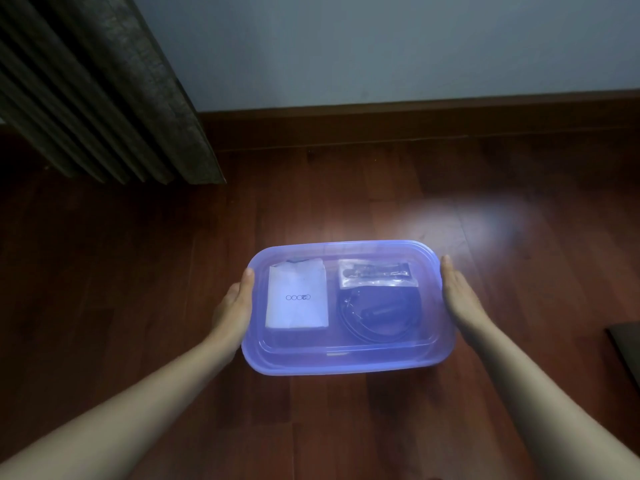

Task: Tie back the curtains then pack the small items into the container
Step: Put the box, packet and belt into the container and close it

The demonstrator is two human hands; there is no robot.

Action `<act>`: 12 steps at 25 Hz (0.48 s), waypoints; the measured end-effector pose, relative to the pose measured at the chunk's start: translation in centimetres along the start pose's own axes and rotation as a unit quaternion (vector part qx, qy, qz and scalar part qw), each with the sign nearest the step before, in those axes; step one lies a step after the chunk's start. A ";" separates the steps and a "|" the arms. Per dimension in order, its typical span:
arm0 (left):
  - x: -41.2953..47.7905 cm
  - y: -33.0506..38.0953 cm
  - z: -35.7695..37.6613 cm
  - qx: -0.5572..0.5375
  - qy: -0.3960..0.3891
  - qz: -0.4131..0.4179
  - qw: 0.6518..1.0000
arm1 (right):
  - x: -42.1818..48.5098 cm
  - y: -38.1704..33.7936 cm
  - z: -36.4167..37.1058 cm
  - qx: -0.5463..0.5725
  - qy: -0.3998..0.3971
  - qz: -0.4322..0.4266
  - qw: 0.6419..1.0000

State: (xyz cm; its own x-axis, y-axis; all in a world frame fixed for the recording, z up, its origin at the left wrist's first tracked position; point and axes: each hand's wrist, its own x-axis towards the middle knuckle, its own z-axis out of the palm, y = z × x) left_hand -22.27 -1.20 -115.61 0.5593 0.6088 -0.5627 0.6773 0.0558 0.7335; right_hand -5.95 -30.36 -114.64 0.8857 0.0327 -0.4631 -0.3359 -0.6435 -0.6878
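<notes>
Floorboards point(138, 271), dark red wood, fill most of the view; pale wall point(381, 46) and baseboard behind. Curtain point(104, 81) hangs in gathered folds at upper left, its hem close to the floor; no tie-back in view.

Container point(346, 362), translucent blue, sits on the floor at centre, near the person, well apart from the curtain. Lid point(346, 252) already on top; whether it is snapped down all round cannot be told.

Left hand point(233, 306) lies flat against the left short side, fingers straight and pressed together. Right hand point(460, 299) mirrors it at the right short side, fingers straight and together, at the rim or just beside it; contact not certain. Neither hand curls round anything.

Inside, seen through the lid: white packet point(297, 297) on the left, coiled cable point(374, 317) at right, clear bag point(375, 273) of small dark parts behind the cable. Packing looks finished.

Judgement on the step: closing or moving the box. Press evenly along the rim, corners as well as the short sides, so the lid seats. If lifting, slide the fingers under the base and keep it level; thin walls probably flex under a sideways squeeze and could pop the lid.
</notes>
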 end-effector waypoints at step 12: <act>-3.5 -1.6 1.3 0.073 0.124 0.041 0.989 | -4.3 2.0 1.1 -0.042 0.085 -0.007 0.996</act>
State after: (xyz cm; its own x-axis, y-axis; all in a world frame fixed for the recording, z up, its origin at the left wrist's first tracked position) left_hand -24.65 -4.46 -115.35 0.4932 0.7832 -0.3786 0.7059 -0.1060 0.7003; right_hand -10.82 -30.93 -114.62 0.9341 -0.0821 -0.3475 -0.3008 -0.7053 -0.6419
